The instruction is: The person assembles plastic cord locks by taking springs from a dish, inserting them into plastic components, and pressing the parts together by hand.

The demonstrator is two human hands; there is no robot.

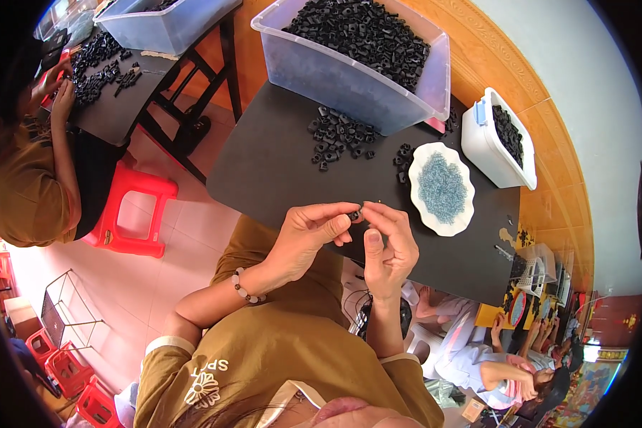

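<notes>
At the centre of the frame the person's left hand (310,232) and right hand (389,246) meet just above the near edge of a dark surface (264,164). Both are closed in a pinch around one small black part (354,214), held between the fingertips of the two hands where they touch. A bead bracelet (247,287) circles the left wrist.

Just right of the hands, on the surface, lies a white scalloped dish (442,187) filled with fine grey-blue bits. A loose heap of black parts (339,137) sits above the hands, towards the upper middle of the frame, with a few more beside the dish's left rim. Behind the heap stands a large clear bin (349,75) piled with the same black parts, reaching the top edge of the frame. At the upper right, off the corner of the surface, a smaller white tub (488,146) holds more of them.

In the upper left of the frame another person (28,185) in a brown shirt sits at a second table (114,107), hands among a scatter of black parts, with another clear bin above them. A red stool (132,210) stands on the tiled floor between the two tables. At lower left are stacked red crates (68,371).
</notes>
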